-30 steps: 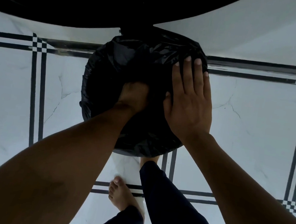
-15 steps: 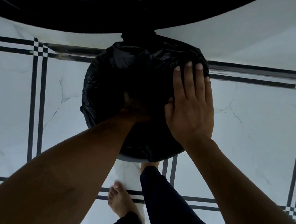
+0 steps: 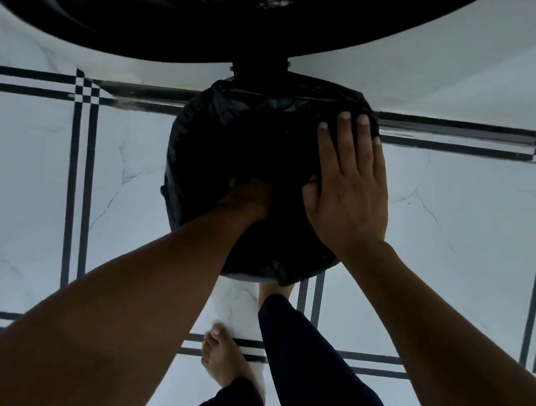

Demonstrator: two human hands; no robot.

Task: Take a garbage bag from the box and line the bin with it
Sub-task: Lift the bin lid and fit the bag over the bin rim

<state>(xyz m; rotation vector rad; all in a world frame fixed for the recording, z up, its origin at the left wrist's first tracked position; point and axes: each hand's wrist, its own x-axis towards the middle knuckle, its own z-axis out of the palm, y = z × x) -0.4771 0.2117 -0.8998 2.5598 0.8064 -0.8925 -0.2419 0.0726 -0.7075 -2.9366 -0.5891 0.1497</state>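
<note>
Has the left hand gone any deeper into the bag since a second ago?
Yes. The left hand has sunk down into the black garbage bag; against the bin's near rim, its knuckles sit lower and darker, while the right hand lies flat on top.

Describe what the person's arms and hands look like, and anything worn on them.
Both forearms are bare, with no sleeves in view. The left hand and the right hand carry no gloves, and no ring, watch or bracelet shows. The fingernails on the right hand are short and unpainted.

Garbage bag (image 3: 221, 135): nothing readable is showing on the black plastic.
Bin lid (image 3: 150, 0): no label or brand is showing.
Floor tiles (image 3: 18, 170): only black lines, no writing.
</note>
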